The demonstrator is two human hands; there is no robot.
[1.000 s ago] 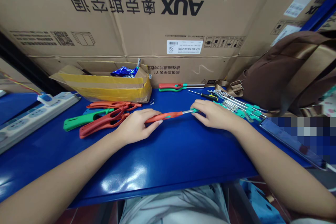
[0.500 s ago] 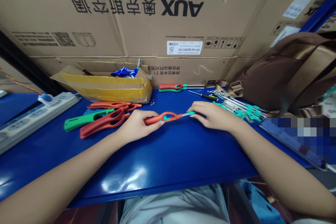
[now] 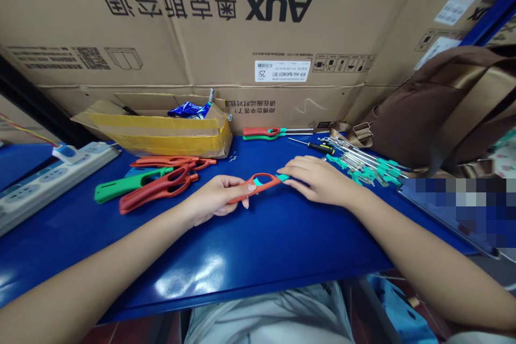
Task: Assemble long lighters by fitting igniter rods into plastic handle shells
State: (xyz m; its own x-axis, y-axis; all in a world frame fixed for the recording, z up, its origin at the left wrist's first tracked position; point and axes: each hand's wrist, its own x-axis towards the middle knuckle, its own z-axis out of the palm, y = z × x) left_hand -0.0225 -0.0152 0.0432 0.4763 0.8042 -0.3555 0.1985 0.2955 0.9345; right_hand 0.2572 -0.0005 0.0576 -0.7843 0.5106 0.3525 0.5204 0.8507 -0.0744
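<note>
My left hand (image 3: 220, 199) is closed around the handle of a red utility lighter (image 3: 269, 183) with a teal trigger in its loop. At the lighter's nose is a teal collar (image 3: 283, 177), pinched by the fingers of my right hand (image 3: 322, 180); any tube beyond it is hidden by that hand. To the left lie several lighter bodies, among them a dark red one (image 3: 155, 192) and a green one (image 3: 129, 185). Metal lighter tubes with teal parts (image 3: 363, 161) are piled right of my right hand.
Finished-looking lighters (image 3: 262, 133) and a screwdriver (image 3: 320, 147) lie at the back of the blue table (image 3: 258, 252). A yellow-taped carton (image 3: 173, 137) stands behind the lighter bodies. A power strip (image 3: 52, 180) is at left, a brown bag (image 3: 423, 107) at right.
The bare metal between the red body and the teal collar no longer shows; the collar now sits against the nose. My right hand has shifted slightly left, and the lighter has turned a little.
</note>
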